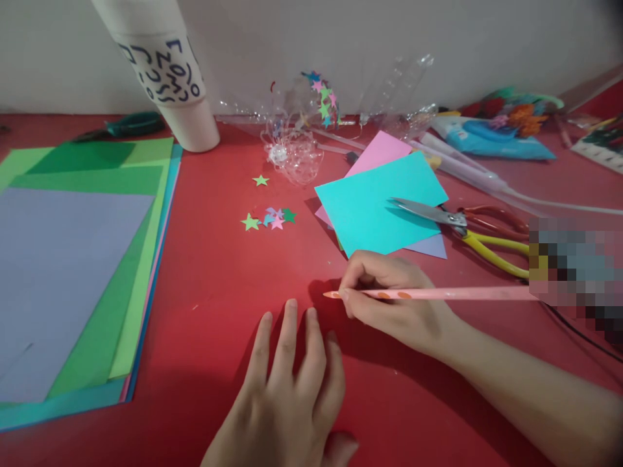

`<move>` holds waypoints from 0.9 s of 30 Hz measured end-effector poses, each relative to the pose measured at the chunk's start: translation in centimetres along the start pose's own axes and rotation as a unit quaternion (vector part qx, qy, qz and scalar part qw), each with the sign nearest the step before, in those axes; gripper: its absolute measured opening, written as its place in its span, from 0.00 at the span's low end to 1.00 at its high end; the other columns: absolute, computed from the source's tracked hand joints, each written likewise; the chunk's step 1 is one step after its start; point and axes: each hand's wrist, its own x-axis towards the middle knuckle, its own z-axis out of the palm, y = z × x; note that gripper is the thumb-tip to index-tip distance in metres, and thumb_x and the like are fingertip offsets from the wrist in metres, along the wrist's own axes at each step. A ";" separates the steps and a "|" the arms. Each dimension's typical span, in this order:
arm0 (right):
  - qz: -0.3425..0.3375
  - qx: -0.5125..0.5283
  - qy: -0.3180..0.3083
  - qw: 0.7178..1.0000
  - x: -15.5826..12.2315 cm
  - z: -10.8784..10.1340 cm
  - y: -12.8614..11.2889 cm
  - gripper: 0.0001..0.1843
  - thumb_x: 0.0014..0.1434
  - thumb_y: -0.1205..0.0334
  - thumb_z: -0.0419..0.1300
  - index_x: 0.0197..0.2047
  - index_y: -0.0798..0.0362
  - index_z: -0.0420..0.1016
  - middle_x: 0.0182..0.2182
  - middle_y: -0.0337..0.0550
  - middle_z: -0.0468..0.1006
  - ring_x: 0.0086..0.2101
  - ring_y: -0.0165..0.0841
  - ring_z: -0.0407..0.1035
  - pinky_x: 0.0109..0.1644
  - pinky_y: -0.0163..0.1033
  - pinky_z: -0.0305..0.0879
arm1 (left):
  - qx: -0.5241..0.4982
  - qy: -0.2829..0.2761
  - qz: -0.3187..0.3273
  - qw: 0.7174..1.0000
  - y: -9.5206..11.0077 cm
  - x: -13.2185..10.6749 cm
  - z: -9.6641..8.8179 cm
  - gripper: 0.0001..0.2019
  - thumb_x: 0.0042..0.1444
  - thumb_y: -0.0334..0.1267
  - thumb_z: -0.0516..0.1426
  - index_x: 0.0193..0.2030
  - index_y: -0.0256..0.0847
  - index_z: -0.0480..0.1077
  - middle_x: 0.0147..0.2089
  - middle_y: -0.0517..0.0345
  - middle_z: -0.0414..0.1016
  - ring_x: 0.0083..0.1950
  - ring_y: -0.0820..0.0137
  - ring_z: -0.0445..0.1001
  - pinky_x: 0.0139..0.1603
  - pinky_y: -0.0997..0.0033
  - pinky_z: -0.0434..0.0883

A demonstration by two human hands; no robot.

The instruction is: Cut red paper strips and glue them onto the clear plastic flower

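My left hand [292, 389] lies over the red tabletop with its fingers spread and nothing in it. To its right, my right hand [394, 298] pinches a pink pencil [467, 294] near its point, which is directed left; the pencil's far end runs into a blurred patch. Just beyond the right hand lies a turquoise paper sheet [370, 207] on top of pink and lilac pieces. Scissors [457, 220] with one red and one yellow handle rest partly on that sheet. Several small paper stars [276, 222] are grouped beyond my left hand.
Stacked coloured paper [73, 279] covers the left side. A white tumbler [189, 123] with dark markings stands behind it, near dark-handled pliers [134, 124]. Tangled clear thread [296, 152] lies at the back. On the right are a glue gun [467, 168] and a blue packet [491, 139].
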 end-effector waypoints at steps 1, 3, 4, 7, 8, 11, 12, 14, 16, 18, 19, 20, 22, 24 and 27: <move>0.000 -0.007 0.003 1.000 -0.1 0.0 0.0 0.08 0.50 0.68 0.52 0.21 0.50 0.61 0.17 0.33 0.64 0.19 0.26 0.57 0.20 0.30 0.52 | -0.002 -0.001 -0.002 1.000 0.1 0.0 0.0 0.33 0.53 0.60 0.52 0.57 0.37 0.65 0.60 0.40 0.68 0.63 0.41 0.61 0.60 0.44 0.53; -0.001 -0.021 0.006 1.000 -0.3 0.0 -0.1 0.09 0.51 0.67 0.53 0.21 0.50 0.62 0.17 0.33 0.65 0.20 0.26 0.58 0.21 0.31 0.53 | -0.003 0.000 0.000 1.000 0.1 0.0 0.0 0.33 0.53 0.61 0.52 0.57 0.37 0.65 0.61 0.40 0.68 0.63 0.42 0.61 0.60 0.45 0.53; -0.003 -0.022 0.007 1.000 -0.3 0.0 -0.1 0.09 0.52 0.67 0.53 0.22 0.50 0.62 0.17 0.33 0.65 0.20 0.26 0.58 0.21 0.31 0.54 | -0.002 0.000 -0.001 1.000 0.1 0.0 0.1 0.33 0.53 0.60 0.52 0.57 0.37 0.65 0.61 0.39 0.68 0.63 0.42 0.61 0.60 0.45 0.53; -0.007 -0.002 0.010 1.000 -0.3 0.1 0.2 0.09 0.53 0.65 0.53 0.23 0.50 0.63 0.18 0.33 0.67 0.20 0.26 0.59 0.21 0.31 0.54 | 0.000 0.002 0.006 1.000 0.0 0.1 0.1 0.33 0.54 0.60 0.52 0.57 0.35 0.64 0.60 0.39 0.68 0.62 0.41 0.61 0.60 0.44 0.53; -0.004 0.006 0.006 1.000 -0.2 0.1 0.3 0.09 0.54 0.65 0.53 0.23 0.50 0.64 0.18 0.33 0.67 0.19 0.26 0.59 0.21 0.31 0.55 | 0.000 0.002 0.011 1.000 -0.1 0.1 0.1 0.33 0.54 0.60 0.52 0.57 0.35 0.64 0.60 0.39 0.68 0.62 0.41 0.62 0.59 0.44 0.53; 0.017 0.021 -0.014 1.000 -0.1 0.1 0.4 0.08 0.55 0.64 0.54 0.24 0.50 0.65 0.18 0.32 0.68 0.20 0.26 0.61 0.22 0.31 0.56 | -0.001 -0.001 0.011 1.000 -0.1 0.1 0.1 0.33 0.54 0.59 0.51 0.58 0.35 0.64 0.60 0.39 0.68 0.62 0.41 0.61 0.60 0.44 0.53; 0.022 0.023 -0.018 0.999 -0.1 0.1 0.4 0.08 0.55 0.64 0.54 0.25 0.51 0.65 0.18 0.32 0.68 0.20 0.26 0.62 0.23 0.31 0.56 | -0.002 -0.003 0.006 1.000 0.0 0.1 0.1 0.33 0.54 0.59 0.51 0.58 0.35 0.64 0.60 0.39 0.68 0.62 0.41 0.61 0.60 0.44 0.53; 0.027 0.026 -0.017 0.999 -0.1 0.1 0.3 0.08 0.55 0.64 0.54 0.24 0.51 0.65 0.18 0.32 0.68 0.20 0.26 0.62 0.23 0.31 0.56 | -0.002 -0.001 0.005 1.000 -0.1 0.0 0.0 0.33 0.55 0.59 0.51 0.58 0.35 0.64 0.60 0.39 0.68 0.62 0.41 0.61 0.60 0.45 0.53; 0.024 0.026 -0.012 0.999 -0.1 0.0 0.2 0.08 0.54 0.65 0.54 0.24 0.51 0.64 0.18 0.32 0.67 0.19 0.25 0.60 0.22 0.31 0.55 | 0.001 0.003 0.011 1.000 -0.1 0.0 0.0 0.33 0.55 0.59 0.51 0.58 0.34 0.64 0.60 0.38 0.68 0.62 0.41 0.61 0.60 0.45 0.53; 0.022 0.022 -0.012 0.999 -0.1 0.0 0.1 0.08 0.52 0.66 0.53 0.23 0.50 0.63 0.17 0.31 0.66 0.18 0.25 0.59 0.21 0.31 0.53 | 0.005 0.006 0.022 1.000 -0.3 -0.1 0.0 0.33 0.55 0.59 0.51 0.58 0.34 0.64 0.59 0.38 0.69 0.62 0.41 0.62 0.59 0.45 0.53; 0.022 0.021 -0.014 0.999 -0.1 0.0 0.1 0.07 0.51 0.67 0.53 0.22 0.50 0.63 0.16 0.31 0.65 0.18 0.25 0.58 0.21 0.31 0.52 | 0.005 0.005 0.028 1.000 -0.3 -0.1 0.0 0.33 0.55 0.59 0.51 0.58 0.34 0.64 0.59 0.38 0.69 0.61 0.41 0.62 0.59 0.45 0.53; 0.022 0.023 -0.016 0.999 -0.1 0.0 0.1 0.07 0.51 0.67 0.53 0.22 0.50 0.62 0.16 0.31 0.65 0.18 0.25 0.58 0.20 0.31 0.52 | 0.005 0.004 0.026 1.000 -0.3 -0.1 0.0 0.32 0.55 0.59 0.51 0.57 0.34 0.64 0.59 0.39 0.69 0.61 0.41 0.62 0.59 0.45 0.53; 0.023 0.030 -0.018 0.999 -0.1 0.1 0.1 0.07 0.52 0.67 0.53 0.23 0.50 0.62 0.17 0.31 0.66 0.19 0.25 0.59 0.21 0.31 0.53 | 0.003 0.000 0.016 1.000 -0.2 0.0 0.0 0.33 0.55 0.59 0.51 0.58 0.35 0.64 0.59 0.40 0.69 0.62 0.41 0.62 0.59 0.45 0.53; 0.024 0.032 -0.017 0.999 0.0 0.1 0.1 0.07 0.53 0.66 0.53 0.23 0.50 0.63 0.18 0.32 0.67 0.19 0.25 0.60 0.22 0.31 0.55 | 0.000 -0.001 0.007 1.000 -0.1 0.0 0.0 0.33 0.54 0.59 0.52 0.58 0.35 0.63 0.60 0.40 0.69 0.62 0.41 0.61 0.60 0.45 0.53; 0.020 0.027 -0.017 0.999 0.1 0.0 0.1 0.07 0.52 0.65 0.53 0.23 0.51 0.63 0.17 0.32 0.66 0.19 0.25 0.59 0.21 0.31 0.54 | -0.002 0.000 0.007 1.000 0.0 0.0 0.1 0.34 0.53 0.60 0.53 0.58 0.35 0.63 0.60 0.40 0.69 0.62 0.41 0.61 0.60 0.44 0.53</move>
